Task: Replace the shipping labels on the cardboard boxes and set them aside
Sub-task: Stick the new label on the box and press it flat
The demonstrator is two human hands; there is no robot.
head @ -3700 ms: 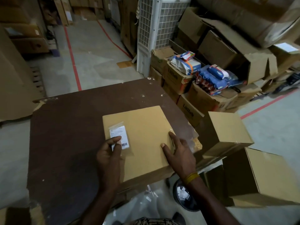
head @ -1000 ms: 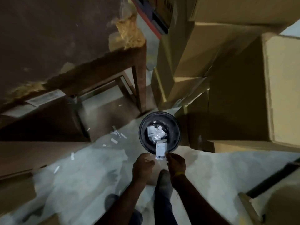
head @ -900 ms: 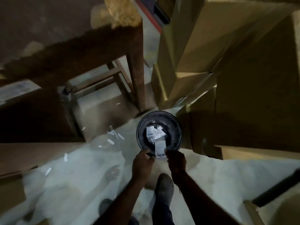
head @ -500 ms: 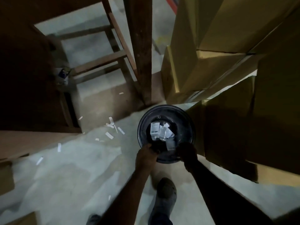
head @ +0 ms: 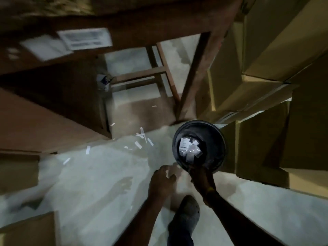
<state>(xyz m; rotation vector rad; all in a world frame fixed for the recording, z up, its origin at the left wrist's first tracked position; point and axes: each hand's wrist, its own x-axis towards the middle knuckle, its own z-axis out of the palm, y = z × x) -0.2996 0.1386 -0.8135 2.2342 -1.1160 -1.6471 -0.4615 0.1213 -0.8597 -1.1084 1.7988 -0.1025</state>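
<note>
I am looking down at the floor beside the table. A round black bin (head: 221, 139) stands there with several peeled labels (head: 190, 150) lying inside. My right hand (head: 201, 176) is at the bin's near rim, dark and blurred, so its fingers are hard to read. My left hand (head: 162, 180) hangs just left of the bin with fingers loosely curled and nothing seen in it. Cardboard boxes (head: 262, 151) are stacked right of the bin.
A wooden table leg (head: 197, 77) comes down just behind the bin, with crossbars beyond it. Paper scraps (head: 142, 141) litter the concrete floor. A brown box with a white label (head: 85, 38) sits at upper left. My shoe (head: 186, 215) is below the hands.
The label held over the bin by both hands is no longer in them and lies among those inside. My left hand has drawn back to the left. The view has swung.
</note>
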